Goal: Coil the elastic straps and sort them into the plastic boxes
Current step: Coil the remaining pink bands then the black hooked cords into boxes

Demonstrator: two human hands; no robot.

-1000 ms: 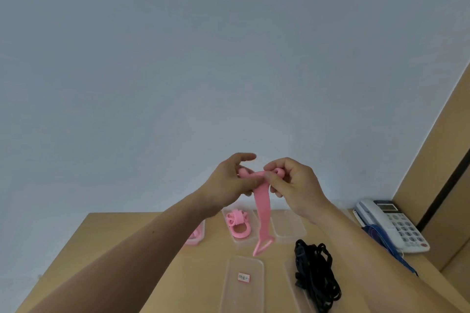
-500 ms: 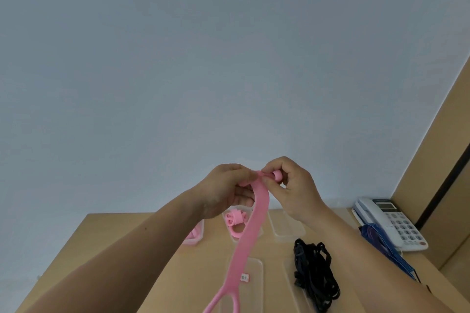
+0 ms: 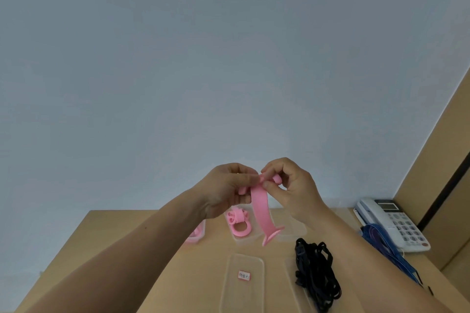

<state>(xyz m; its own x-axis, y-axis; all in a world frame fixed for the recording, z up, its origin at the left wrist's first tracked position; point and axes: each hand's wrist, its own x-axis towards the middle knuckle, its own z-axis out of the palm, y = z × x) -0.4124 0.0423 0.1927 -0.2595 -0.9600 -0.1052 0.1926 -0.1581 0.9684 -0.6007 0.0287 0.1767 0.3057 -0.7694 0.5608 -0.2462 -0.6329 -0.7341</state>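
Over the wooden table (image 3: 122, 256), where a heap of black straps (image 3: 315, 277) lies, the left hand (image 3: 223, 190) and the right hand (image 3: 292, 188) both pinch the rolled top of a pink strap (image 3: 260, 208). Its long tail hangs down in front of a small clear box (image 3: 248, 241).

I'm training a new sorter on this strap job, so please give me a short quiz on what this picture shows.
1. True or false: the pink strap is fully coiled.
2. What lies just right of the labelled clear box? A) scissors B) a heap of black straps C) a mug
3. Which hands hold the pink strap?
Key: 1 false, its tail hangs loose. 2 B. 3 Both: left hand and right hand pinch its top.
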